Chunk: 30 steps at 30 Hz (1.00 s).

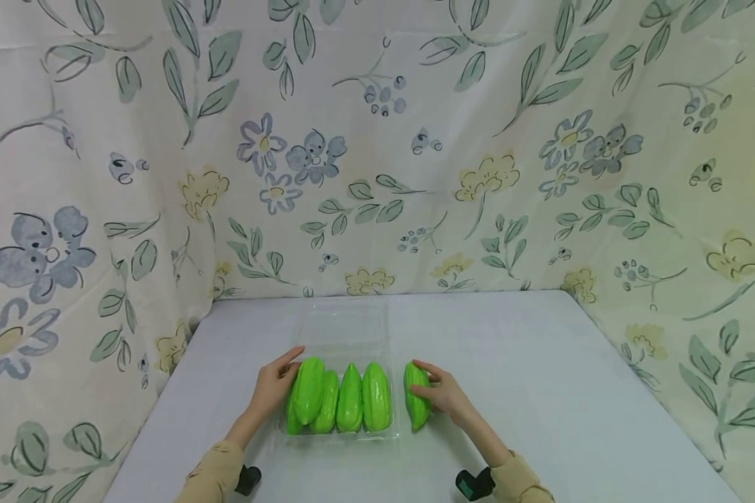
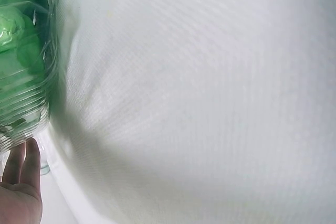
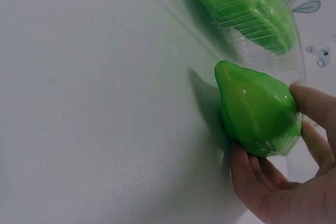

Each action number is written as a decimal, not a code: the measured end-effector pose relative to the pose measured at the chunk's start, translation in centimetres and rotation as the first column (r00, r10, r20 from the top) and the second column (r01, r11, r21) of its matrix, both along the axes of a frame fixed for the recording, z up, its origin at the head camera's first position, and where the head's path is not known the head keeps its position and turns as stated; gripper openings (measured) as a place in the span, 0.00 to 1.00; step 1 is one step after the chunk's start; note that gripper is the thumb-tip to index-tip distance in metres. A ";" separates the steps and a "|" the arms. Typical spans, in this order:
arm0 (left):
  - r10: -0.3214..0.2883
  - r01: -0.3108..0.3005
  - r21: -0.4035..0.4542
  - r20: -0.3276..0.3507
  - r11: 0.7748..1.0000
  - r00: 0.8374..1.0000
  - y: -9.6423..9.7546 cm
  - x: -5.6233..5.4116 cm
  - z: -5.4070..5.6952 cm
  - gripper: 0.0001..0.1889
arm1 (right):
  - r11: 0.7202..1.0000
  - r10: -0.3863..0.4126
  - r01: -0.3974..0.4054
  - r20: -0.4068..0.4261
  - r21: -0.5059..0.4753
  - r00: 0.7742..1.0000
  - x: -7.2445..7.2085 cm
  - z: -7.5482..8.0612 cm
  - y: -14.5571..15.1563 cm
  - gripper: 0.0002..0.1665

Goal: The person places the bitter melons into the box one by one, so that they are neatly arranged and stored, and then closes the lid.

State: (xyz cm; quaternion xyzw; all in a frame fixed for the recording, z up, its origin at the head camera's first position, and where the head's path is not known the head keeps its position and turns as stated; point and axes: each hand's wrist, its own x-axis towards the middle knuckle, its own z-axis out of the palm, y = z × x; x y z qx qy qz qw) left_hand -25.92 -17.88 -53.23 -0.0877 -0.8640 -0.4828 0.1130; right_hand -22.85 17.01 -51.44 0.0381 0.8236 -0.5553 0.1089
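Observation:
A clear plastic clamshell box (image 1: 384,434) lies on the table with its lid folded back. Several long, glossy green fruits with pointed ends (image 1: 350,402) lie side by side in it, the leftmost ones overlapping. At the box's left side is my left hand (image 1: 275,384), and in the left wrist view its straight fingers (image 2: 30,163) touch the ribbed plastic wall. Just right of the box, my right hand (image 1: 447,395) holds another green fruit (image 3: 257,108) between thumb and fingers, its tapered end pointing toward me in the head view.
A white cloth covers the table (image 1: 509,363). Behind it and along the sides hangs a floral curtain (image 1: 377,175). The transparent lid (image 1: 342,327) stretches behind the box toward the table's far edge.

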 end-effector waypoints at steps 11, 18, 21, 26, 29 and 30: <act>0.001 -0.001 0.000 0.007 1.000 1.000 0.0 0.1 0.1 0.19 | 0.999 -0.030 0.031 0.006 -0.034 1.000 0.1 0.3 -0.3 0.34; 0.006 -0.005 -0.019 0.018 1.000 1.000 0.0 0.2 0.0 0.19 | 0.998 -0.025 0.026 0.016 -0.050 1.000 0.0 0.2 -0.1 0.34; 0.014 -0.014 -0.025 0.022 1.000 1.000 0.0 0.2 0.0 0.19 | 0.998 -0.021 0.022 0.010 -0.052 1.000 0.0 0.5 0.1 0.35; 0.013 -0.013 -0.021 0.018 1.000 1.000 0.1 0.2 0.2 0.19 | 0.998 -0.034 0.034 0.001 -0.056 0.999 -0.2 1.4 0.5 0.34; 0.009 -0.008 -0.018 0.014 1.000 1.000 0.1 0.2 0.2 0.19 | 0.997 -0.041 0.040 -0.005 -0.061 0.999 -0.3 1.9 0.7 0.34; 0.007 -0.007 -0.019 0.014 1.000 1.000 0.1 0.2 0.2 0.19 | 0.997 -0.043 0.043 -0.007 -0.061 0.999 -0.4 2.1 0.8 0.34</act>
